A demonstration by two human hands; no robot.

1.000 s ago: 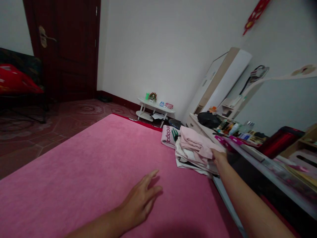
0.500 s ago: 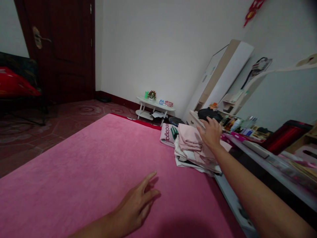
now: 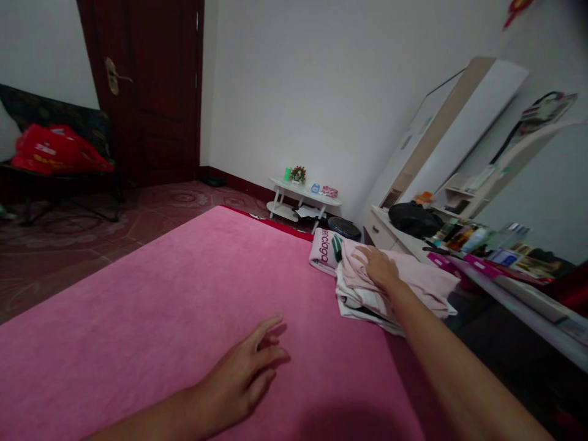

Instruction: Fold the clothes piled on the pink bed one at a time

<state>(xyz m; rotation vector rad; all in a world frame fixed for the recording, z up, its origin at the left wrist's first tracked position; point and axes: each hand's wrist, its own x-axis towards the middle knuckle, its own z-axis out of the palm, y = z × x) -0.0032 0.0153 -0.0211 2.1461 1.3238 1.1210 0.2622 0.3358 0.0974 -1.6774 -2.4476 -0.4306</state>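
A stack of folded clothes, pale pink garment (image 3: pixel 413 272) on top and white ones (image 3: pixel 362 300) beneath, lies at the right edge of the pink bed (image 3: pixel 184 294). Flat on top of that pink garment rests my right hand (image 3: pixel 379 267), fingers stretched out and partly blurred. Just behind and left of the stack is a folded white garment (image 3: pixel 323 251) with dark red lettering and a green mark. Over the near part of the bed my left hand (image 3: pixel 243 370) hovers or lightly rests, its fingers apart and nothing in it.
A dressing table (image 3: pixel 395 229) with a black bag (image 3: pixel 414 219), bottles and a mirror (image 3: pixel 542 190) stands along the right. Beyond the bed are a small white table (image 3: pixel 305 191) and a dark door (image 3: pixel 151 92). A red bag (image 3: pixel 59 150) sits on a chair at left.
My right hand has come down from above the clothes onto the pink garment. The left hand is nearly in place. The view has turned left, showing more of the chair.
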